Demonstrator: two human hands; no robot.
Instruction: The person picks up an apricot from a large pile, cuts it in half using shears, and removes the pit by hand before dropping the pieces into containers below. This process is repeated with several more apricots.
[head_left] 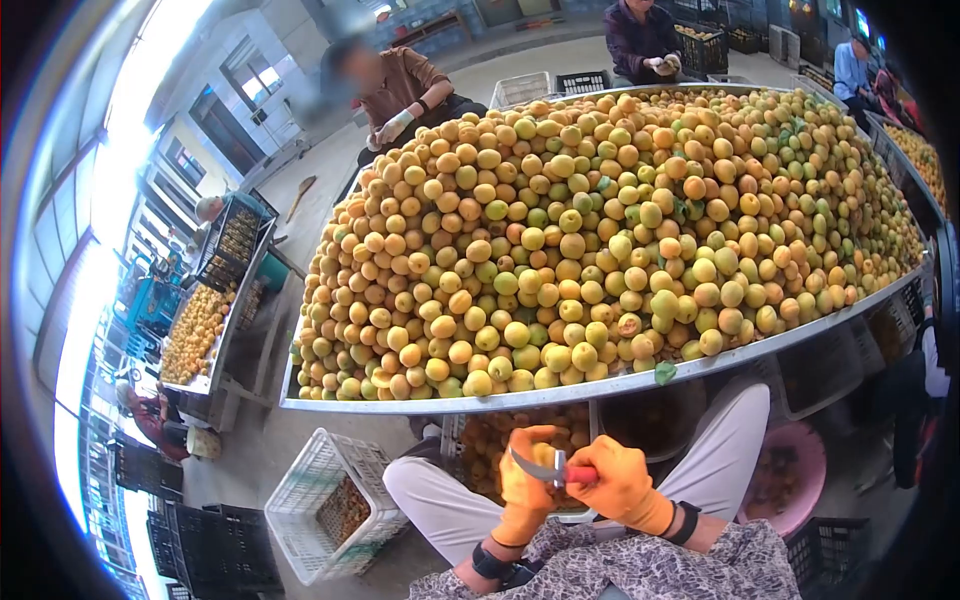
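Note:
My right hand (pixel 622 486), in an orange glove, is closed around the red handle (pixel 580 474) of a small knife. Its curved metal blade (pixel 535 465) points left, across the front of my left hand (pixel 525 487). That hand wears an orange glove too, with its fingers curled; what they hold is hidden from me. Both hands are over my lap, in front of a large heap of yellow-orange and greenish apricots (pixel 560 255). The heap lies on a metal-edged table (pixel 480 403). Under the table edge, between my knees, more fruit (pixel 478 448) sits in a container.
A white plastic crate (pixel 300 475) with some fruit stands at my left, near stacked black crates (pixel 225 545). At my right is a pink basin (pixel 812 465). People in a brown shirt (pixel 410 80) and a dark jacket (pixel 640 40) sit across the table.

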